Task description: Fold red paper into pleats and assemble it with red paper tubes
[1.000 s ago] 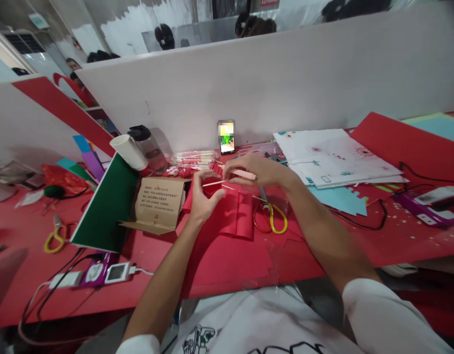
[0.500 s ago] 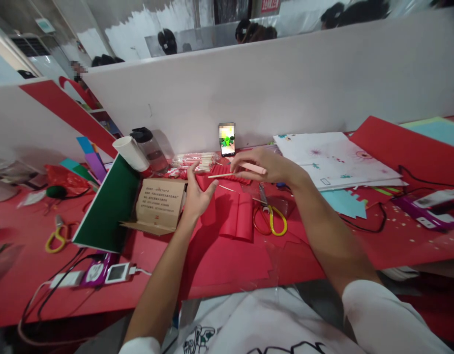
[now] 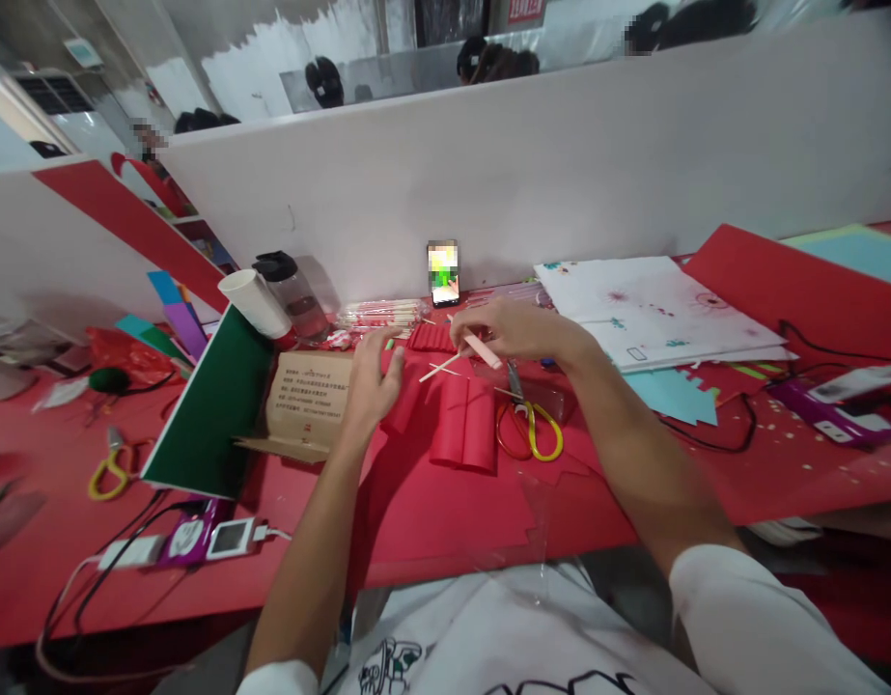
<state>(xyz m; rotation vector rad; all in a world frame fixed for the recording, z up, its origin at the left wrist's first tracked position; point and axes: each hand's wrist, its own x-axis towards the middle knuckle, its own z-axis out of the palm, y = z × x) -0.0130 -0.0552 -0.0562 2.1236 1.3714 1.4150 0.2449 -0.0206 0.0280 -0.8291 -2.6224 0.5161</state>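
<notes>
My right hand is closed around a pale pink tube-shaped pen. A thin wooden stick also juts from its fingers, slanting down to the left. My left hand is beside the cardboard box, thumb and fingers apart, and I see nothing held in it. Part of a red paper piece shows next to its wrist. Between my arms lies a red paper piece rolled from both sides, on flat red sheets. Pleated red paper sits behind, near my right fingertips.
Yellow-and-red-handled scissors lie right of the rolled paper. A phone leans on the partition, near bagged sticks. At left stand a printed cardboard box, a green board and a bottle. Drawn-on white sheets lie right.
My left hand has drawn left and slightly down, away from the stick. The stick and pink pen in my right hand now tilt more steeply. A blurred hand appears at the far left edge.
</notes>
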